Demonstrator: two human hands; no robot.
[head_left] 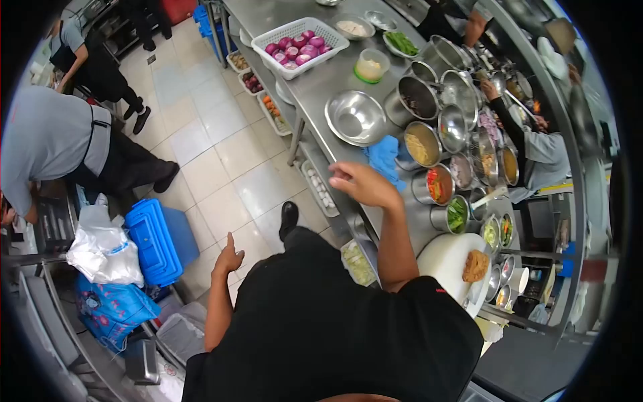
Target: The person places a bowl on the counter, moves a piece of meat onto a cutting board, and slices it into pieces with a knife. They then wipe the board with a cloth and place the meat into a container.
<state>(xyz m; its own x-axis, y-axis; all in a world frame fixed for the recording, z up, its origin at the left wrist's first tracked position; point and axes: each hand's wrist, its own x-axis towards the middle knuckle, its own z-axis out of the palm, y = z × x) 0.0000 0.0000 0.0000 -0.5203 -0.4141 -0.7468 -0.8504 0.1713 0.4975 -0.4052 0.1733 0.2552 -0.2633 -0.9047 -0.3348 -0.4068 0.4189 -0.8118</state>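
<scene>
Low at the centre-left, my left hand (230, 256) hangs over the tiled floor with its index finger stretched out and nothing in it. My right hand (362, 184) is raised by the edge of the steel counter (321, 127), fingers partly bent and apart, holding nothing that shows. Just beyond it lies a blue cloth (384, 159). An empty steel bowl (355, 118) sits past the cloth. A white basket (268, 52) of peeled purple onions stands farther along the counter, near a green-based tub (370, 65).
Pots of cut vegetables (434, 186) line the counter's right side, near a round white board (439, 258) with brown food. A co-worker (53, 130) bends at the left beside a blue bin (159, 241); others stand behind and across the counter. Crates (320, 191) sit below.
</scene>
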